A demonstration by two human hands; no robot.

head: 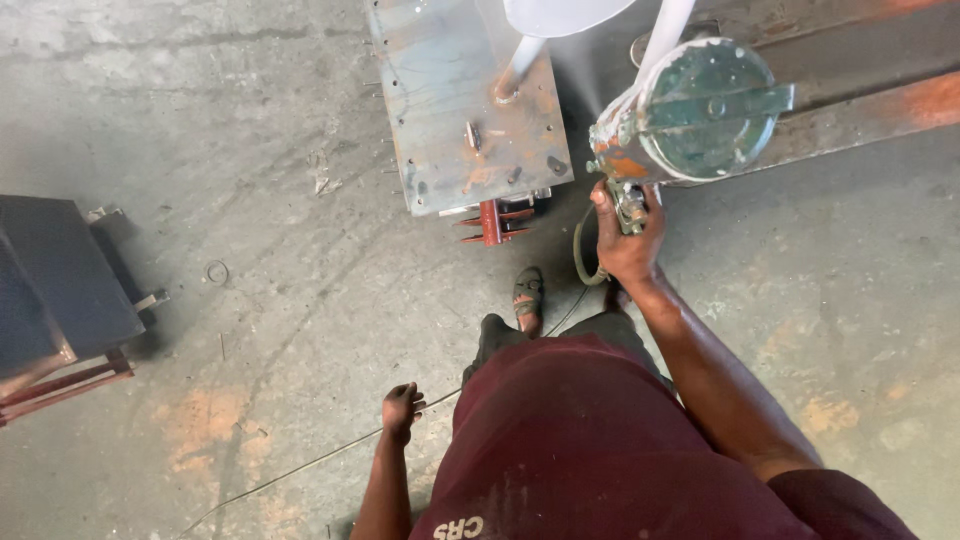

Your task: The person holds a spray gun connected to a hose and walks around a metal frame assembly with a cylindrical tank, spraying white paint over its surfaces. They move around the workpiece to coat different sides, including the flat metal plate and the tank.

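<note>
The spray gun (690, 115) is in the upper right of the frame, and it is the thing being held. Its big round metal cup, green and dirty with a bar across the lid, sits on top of the gun and points up at the camera. The right hand (628, 235) is just below the cup, closed tight around the gun's handle, with the arm running down to the lower right. A thin fog of paint spreads from the gun toward the top middle of the frame. The biggest thing is the grey concrete floor (250, 130), which fills most of the frame and has orange stains on it. At the top middle lies a flat metal plate (455, 120) with rusty spots, and a white painted pole (520, 65) stands on it. Long rusty steel bars (860, 95) run across the upper right, behind the cup. A dark box on a red frame (55, 290) sits at the left edge. A hose (583, 255) curls down from the gun, just left of the right hand. The left hand (402, 408) hangs low in the middle of the frame, well apart from the gun, fingers loosely curled and holding nothing. A foot in a sandal (527, 298) stands between the two hands.
</note>
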